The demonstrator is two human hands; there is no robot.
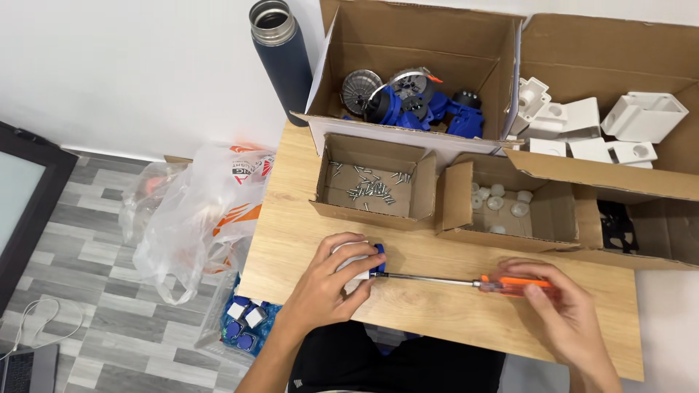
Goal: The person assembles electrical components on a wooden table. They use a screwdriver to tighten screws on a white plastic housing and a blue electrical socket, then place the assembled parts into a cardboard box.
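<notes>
screw box (370, 183) left of cap box (510, 207), both behind screwdriver (466, 282) on table (437, 306)

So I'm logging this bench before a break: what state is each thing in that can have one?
Left hand: pressing down on the white and blue part.
Right hand: gripping the screwdriver, tip at the part.
Flask: uncapped, upright.
Screw box: open, screws inside.
Plastic bag: crumpled, on the floor.

**Obscured and Cropped Items**

Small white-and-blue plastic part (358, 260) mostly covered by left hand (329, 282); orange transparent screwdriver handle (510, 284) partly under right hand (564, 314); large brown cardboard box (619, 51) cropped at right edge; grey laptop corner (29, 370) cropped at bottom left.
</notes>
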